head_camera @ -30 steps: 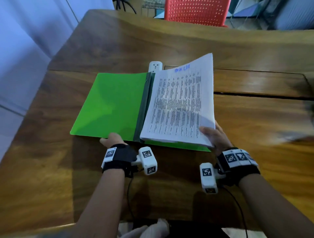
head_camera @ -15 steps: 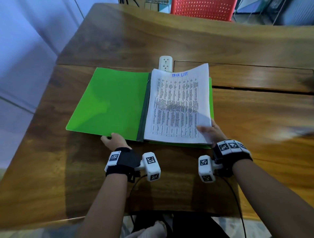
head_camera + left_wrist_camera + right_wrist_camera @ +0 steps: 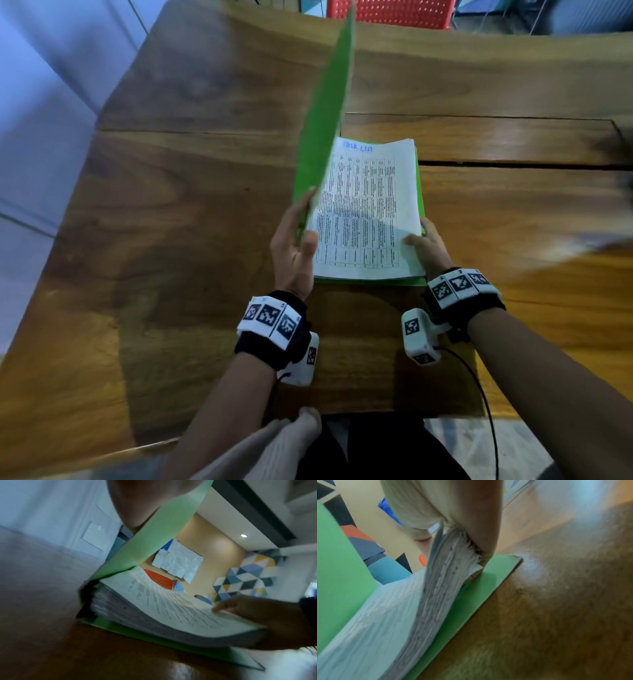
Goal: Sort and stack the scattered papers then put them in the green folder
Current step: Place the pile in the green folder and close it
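Observation:
The green folder (image 3: 329,113) lies on the wooden table with its front cover swung up almost on edge. My left hand (image 3: 303,222) pinches that cover's near edge, thumb on one side and fingers on the other. A thick stack of printed papers (image 3: 370,212) rests on the folder's back cover (image 3: 370,281). My right hand (image 3: 419,236) grips the stack's near right corner, thumb on top. The left wrist view shows the raised cover (image 3: 154,540) over the curved stack (image 3: 171,608). The right wrist view shows the stack's edge (image 3: 436,588) on the back cover (image 3: 479,595).
A red chair (image 3: 390,12) stands behind the table's far edge. A dark seam (image 3: 513,164) runs across the tabletop to the right of the folder. Bare wood (image 3: 171,240) lies left of the folder, with a pale wall beyond.
My left hand has lifted the front cover from flat on the table to nearly upright, swinging it toward the stack. The stack, earlier tilted up at its right, now lies flat.

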The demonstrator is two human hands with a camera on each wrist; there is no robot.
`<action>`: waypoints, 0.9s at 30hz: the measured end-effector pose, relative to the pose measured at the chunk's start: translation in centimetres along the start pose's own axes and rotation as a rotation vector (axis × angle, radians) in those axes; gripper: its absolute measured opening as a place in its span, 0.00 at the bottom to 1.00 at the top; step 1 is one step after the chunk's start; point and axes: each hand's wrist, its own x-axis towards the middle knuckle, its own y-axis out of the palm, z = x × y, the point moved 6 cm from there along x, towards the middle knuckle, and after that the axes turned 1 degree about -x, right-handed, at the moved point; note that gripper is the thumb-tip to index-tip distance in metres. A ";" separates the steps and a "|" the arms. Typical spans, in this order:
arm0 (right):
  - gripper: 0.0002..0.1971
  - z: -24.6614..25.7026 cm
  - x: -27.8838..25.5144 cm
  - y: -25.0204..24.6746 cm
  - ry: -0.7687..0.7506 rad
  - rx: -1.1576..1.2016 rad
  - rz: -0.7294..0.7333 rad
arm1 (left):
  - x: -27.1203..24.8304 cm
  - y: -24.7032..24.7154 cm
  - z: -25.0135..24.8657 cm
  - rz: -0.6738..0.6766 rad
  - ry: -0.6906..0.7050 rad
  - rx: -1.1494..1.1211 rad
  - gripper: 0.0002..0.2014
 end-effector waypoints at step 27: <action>0.18 0.9 -1.4 -2.7 0.062 -0.270 -0.340 | 5.7 -0.9 10.3 0.168 -0.866 0.440 0.27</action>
